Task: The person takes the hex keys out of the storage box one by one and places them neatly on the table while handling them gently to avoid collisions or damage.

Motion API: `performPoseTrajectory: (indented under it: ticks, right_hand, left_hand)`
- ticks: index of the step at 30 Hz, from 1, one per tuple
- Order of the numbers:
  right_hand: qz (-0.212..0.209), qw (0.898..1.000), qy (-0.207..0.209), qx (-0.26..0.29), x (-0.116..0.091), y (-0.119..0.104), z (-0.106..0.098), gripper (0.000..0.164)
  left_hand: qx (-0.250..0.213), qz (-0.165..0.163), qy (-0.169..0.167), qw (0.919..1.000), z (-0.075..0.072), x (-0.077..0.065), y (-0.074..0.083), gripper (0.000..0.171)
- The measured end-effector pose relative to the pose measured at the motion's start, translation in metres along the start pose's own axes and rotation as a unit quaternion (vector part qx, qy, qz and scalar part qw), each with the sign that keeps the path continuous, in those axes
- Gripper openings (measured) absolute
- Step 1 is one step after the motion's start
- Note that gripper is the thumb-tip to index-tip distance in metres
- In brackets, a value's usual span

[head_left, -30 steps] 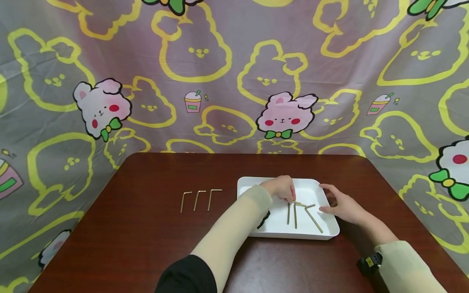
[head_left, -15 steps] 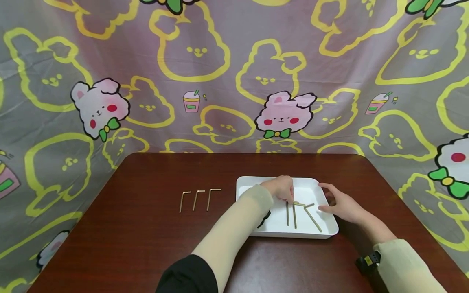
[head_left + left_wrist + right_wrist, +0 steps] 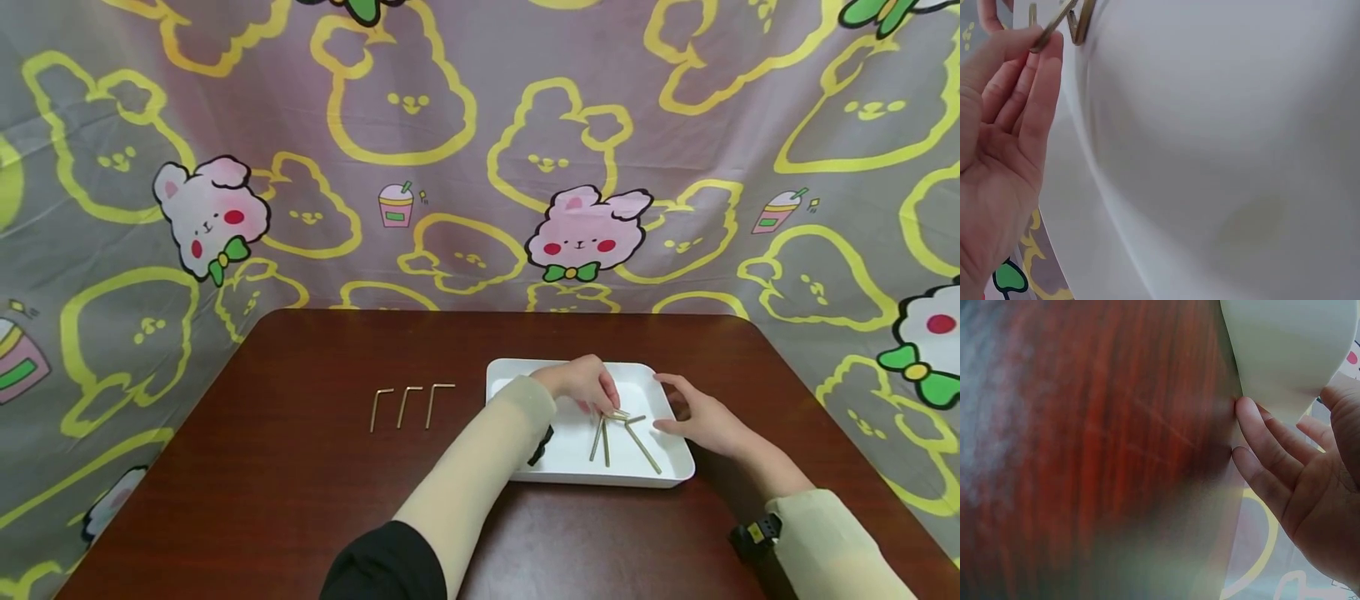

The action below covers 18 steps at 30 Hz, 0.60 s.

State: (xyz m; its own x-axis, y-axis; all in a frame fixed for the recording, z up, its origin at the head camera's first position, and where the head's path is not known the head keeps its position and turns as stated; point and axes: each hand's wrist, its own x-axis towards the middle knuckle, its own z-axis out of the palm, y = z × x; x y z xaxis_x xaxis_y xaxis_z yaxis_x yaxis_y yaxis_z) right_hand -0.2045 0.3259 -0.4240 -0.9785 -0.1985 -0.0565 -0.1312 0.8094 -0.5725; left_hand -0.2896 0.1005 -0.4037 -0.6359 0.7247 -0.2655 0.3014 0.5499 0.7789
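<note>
My left hand [image 3: 588,383] reaches into the white tray [image 3: 555,477]. Its thumb and index finger pinch a brass-coloured hex key [image 3: 1054,28] near the bend, as the left wrist view shows. The long arm of that key slants down toward the tray floor. Close by lie a second hex key [image 3: 606,446] and a third hex key [image 3: 645,450], their short arms near my fingertips. My right hand [image 3: 701,421] holds the tray's right side, thumb at the rim and fingers along the outer wall. Its fingertips [image 3: 1249,412] touch down beside the tray in the right wrist view.
Left of the tray, three hex keys stand apart in a row on the brown table [image 3: 285,492]: a left one [image 3: 374,412], a middle one [image 3: 402,408] and a right one [image 3: 431,408]. A patterned curtain [image 3: 450,167] hangs behind the table.
My left hand has shifted slightly right and its fingers have turned. The pinched hex key has tilted from nearly straight to slanted. My right hand stays at the tray's side.
</note>
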Motion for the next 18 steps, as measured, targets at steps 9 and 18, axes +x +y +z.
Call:
performPoseTrajectory:
  ticks: [9,18]
  right_hand:
    - [-0.006,1.000,0.001,-0.004,0.0011,0.0007,0.0013,0.081]
    - [-0.004,1.000,0.000,-0.006,-0.0003,-0.0010,-0.0006,0.082]
  left_hand:
    - [-0.054,0.001,-0.013,0.9984,-0.0019,-0.0022,0.0019,0.006]
    - [-0.072,0.022,-0.017,0.9970,-0.0092,-0.0052,0.0031,0.005]
